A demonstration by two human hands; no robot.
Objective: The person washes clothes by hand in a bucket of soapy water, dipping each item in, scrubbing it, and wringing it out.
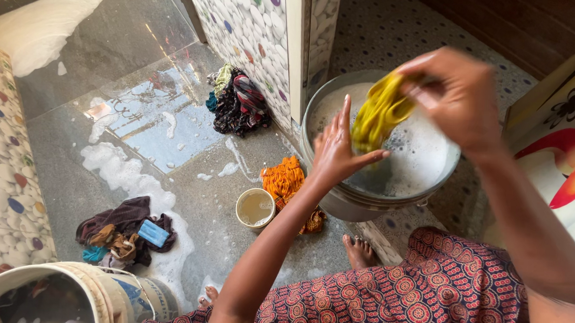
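Wet grey floor (142,49), soap foam in patches. Metal basin (357,201) of sudsy water at centre right. White bucket (64,291) at lower left. Dark heap of clothes (123,228) beside it; another dark pile (238,103) against the pebble wall. Orange cloth (286,181) lies just beside the basin, touching a small cup (255,207) of murky water. Yellow cloth (378,114) held over the basin: right hand (458,95) closed, gripping its top; left hand (337,151) open, fingers spread against its lower end.
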